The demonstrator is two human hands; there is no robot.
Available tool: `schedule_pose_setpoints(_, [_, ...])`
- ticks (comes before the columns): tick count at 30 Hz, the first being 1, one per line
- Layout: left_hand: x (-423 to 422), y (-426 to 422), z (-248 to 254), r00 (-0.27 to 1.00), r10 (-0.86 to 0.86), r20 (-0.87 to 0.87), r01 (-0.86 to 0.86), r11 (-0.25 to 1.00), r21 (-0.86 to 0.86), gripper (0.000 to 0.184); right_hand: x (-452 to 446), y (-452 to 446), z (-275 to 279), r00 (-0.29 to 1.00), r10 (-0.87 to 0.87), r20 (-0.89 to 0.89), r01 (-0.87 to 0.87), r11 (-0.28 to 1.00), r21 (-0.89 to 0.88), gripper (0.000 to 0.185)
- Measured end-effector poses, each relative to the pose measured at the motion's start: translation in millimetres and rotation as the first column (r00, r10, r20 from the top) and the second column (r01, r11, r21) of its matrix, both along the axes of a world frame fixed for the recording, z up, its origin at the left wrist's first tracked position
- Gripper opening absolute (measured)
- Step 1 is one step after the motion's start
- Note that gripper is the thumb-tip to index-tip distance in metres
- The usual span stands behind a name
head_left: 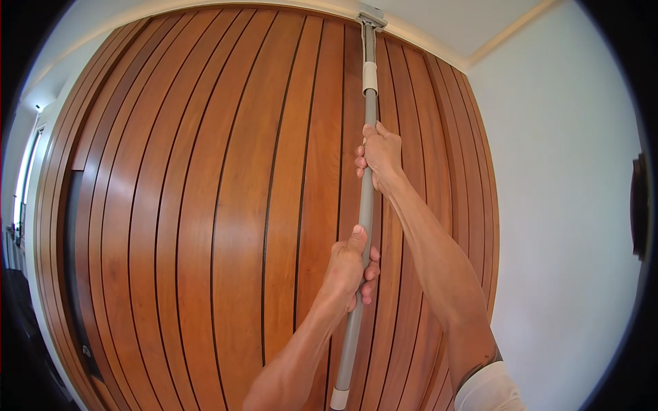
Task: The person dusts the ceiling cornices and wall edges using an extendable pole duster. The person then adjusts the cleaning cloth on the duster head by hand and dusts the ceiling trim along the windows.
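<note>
A long-handled mop (367, 212) with a grey pole stands almost upright before the wooden panelling, leaning slightly to the right at the top. Its narrow head (371, 16) is up at the ceiling edge; whether it touches there I cannot tell. A whitish sleeve (370, 79) surrounds the upper pole, and a pale cap (339, 399) ends it at the bottom. My right hand (380, 154) grips the pole higher up, fingers wrapped round it. Lower down, my left hand (349, 267) is closed on the same pole, thumb pointing up along it.
Vertical brown wooden slats (240, 205) fill the view ahead. To the right is a pale wall (555, 205) with a dark object (639, 205) at its far edge. A white ceiling (439, 24) runs above. Dark items (24, 322) stand at far left.
</note>
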State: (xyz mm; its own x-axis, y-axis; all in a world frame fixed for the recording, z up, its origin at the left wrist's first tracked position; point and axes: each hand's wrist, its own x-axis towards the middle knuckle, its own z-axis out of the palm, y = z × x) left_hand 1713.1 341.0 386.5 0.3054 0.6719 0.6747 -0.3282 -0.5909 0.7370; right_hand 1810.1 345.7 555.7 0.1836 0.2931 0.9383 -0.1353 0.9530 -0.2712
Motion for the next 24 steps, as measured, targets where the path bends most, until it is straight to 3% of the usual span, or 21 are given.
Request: schedule_pose_setpoints(24, [12,-5,-7,0.994,0.112,0.022,-0.112,0.994,-0.004,0.056,0,-1,-7,1.0,0.02,0.019,-0.021,1.0,0.007,0.019])
